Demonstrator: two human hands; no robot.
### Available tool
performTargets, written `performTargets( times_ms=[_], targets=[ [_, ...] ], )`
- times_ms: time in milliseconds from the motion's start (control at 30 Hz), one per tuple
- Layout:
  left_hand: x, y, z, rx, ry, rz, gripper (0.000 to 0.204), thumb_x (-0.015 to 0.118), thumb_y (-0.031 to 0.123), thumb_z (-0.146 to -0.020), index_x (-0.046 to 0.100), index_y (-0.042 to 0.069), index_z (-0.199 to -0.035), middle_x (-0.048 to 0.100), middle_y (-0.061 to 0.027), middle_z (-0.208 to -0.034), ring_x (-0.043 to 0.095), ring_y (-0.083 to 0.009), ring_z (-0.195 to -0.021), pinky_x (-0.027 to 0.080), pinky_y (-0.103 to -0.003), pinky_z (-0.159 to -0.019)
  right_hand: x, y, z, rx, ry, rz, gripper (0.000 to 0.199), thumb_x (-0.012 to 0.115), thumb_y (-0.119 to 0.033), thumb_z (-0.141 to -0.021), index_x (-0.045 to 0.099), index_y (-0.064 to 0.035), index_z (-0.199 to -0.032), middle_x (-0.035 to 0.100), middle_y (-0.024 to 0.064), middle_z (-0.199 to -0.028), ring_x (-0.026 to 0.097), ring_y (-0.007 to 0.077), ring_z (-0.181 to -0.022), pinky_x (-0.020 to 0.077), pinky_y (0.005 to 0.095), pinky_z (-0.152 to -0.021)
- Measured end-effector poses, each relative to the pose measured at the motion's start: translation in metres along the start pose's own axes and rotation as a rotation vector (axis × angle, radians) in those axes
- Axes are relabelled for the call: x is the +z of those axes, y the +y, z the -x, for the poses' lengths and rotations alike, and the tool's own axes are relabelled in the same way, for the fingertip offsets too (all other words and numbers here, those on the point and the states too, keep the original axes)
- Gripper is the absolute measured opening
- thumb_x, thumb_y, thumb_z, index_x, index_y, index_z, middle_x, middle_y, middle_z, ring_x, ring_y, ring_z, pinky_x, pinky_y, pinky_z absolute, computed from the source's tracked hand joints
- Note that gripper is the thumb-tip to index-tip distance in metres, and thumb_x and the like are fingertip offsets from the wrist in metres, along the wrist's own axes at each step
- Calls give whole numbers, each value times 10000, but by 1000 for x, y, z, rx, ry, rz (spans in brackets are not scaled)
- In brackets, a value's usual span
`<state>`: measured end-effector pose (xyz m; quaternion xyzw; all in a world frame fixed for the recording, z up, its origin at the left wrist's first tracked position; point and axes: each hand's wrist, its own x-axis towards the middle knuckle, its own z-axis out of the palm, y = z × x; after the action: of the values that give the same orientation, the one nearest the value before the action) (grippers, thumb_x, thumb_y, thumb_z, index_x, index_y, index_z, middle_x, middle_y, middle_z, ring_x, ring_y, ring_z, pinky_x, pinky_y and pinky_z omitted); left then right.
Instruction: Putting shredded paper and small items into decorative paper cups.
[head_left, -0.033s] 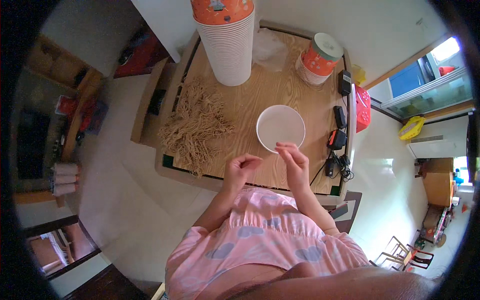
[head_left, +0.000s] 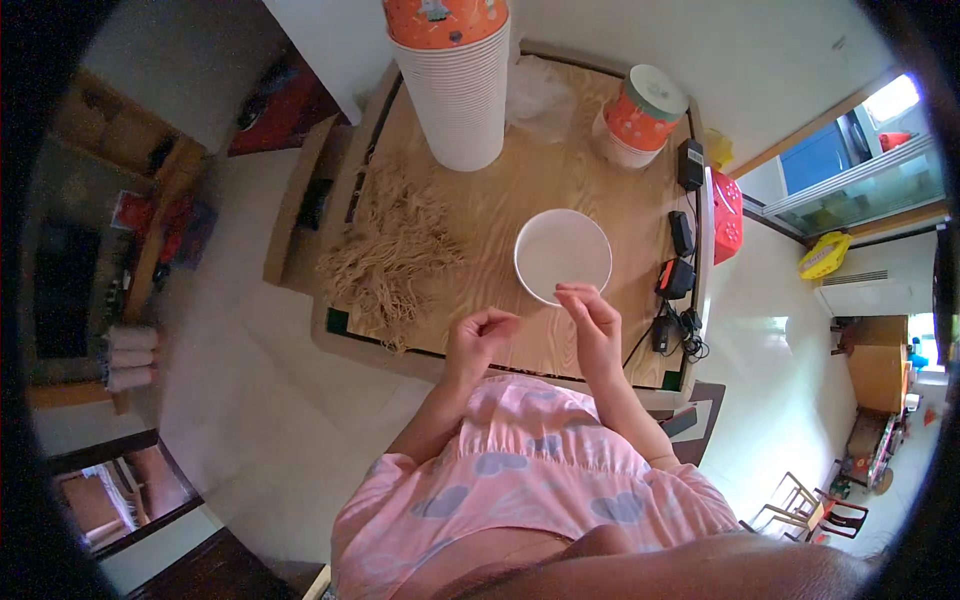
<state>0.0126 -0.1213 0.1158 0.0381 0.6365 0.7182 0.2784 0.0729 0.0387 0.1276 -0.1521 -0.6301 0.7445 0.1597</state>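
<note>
Two hands, one open tub, seemingly two stacks

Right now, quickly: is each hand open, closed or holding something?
Left hand: curled as if pinching; whether it holds anything can't be told.
Right hand: curled, near the white bowl; anything held can't be told.

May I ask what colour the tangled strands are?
The tangled strands are light brown, seen best in the head view.

The person wears a pale pink garment with grey heart shapes, a gathered seam across the front and a rounded neckline. Short sleeves leave forearms, left hand and right hand bare.
</note>
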Motion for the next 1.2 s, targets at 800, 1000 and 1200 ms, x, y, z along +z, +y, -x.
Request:
performTargets(
  times_ms=[800, 1000, 1200],
  targets=[
    [-2, -12, 5, 63, 5, -17, 92, 664, 78, -756, 652, 22, -827, 586, 36, -688, 477, -7, -615, 374, -158, -540, 10, -9, 2, -173, -329, 567, 52, 574, -34, -794, 561, 15, -799, 576, 101, -725, 567, 203, -702, 440, 279, -623],
    [6, -21, -3, 218, 42, -180, 94, 674, 54, -735, 650, 17, -818, 544, 48, -626, 436, -6, -558, 334, -163, -480, 8, -6, -1, -146, -327, 644, 122, 523, -100, -836, 518, 9, -781, 521, 169, -667, 543, 291, -622, 423, 355, -562],
    [24, -33, -29, 297, 26, -143, 81, 672, 55, -730, 633, 12, -787, 544, 14, -626, 448, -22, -555, 358, -183, -491, 0, -4, -19, -41, -267, 762, 219, 514, -157, -848, 506, 11, -708, 495, 204, -591, 521, 336, -561, 403, 378, -532]
  ],
)
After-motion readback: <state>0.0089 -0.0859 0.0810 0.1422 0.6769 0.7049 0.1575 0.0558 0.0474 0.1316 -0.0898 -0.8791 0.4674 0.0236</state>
